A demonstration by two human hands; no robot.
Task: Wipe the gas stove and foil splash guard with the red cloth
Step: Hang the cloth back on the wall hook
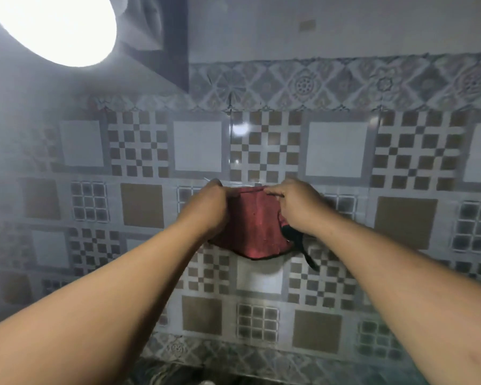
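Note:
The red cloth point(254, 226) hangs in front of the tiled wall, stretched between both hands at its top edge. My left hand point(208, 207) grips the cloth's upper left corner. My right hand point(295, 204) pinches the upper right corner. A dark strip point(297, 240) dangles from the cloth's right side below my right hand. The gas stove and the foil splash guard are not in view.
A patterned tiled wall point(336, 151) fills the view, with a decorative border band point(317, 84) above. A bright lamp point(53, 23) glares at the top left. A dark counter edge point(178, 373) shows at the bottom.

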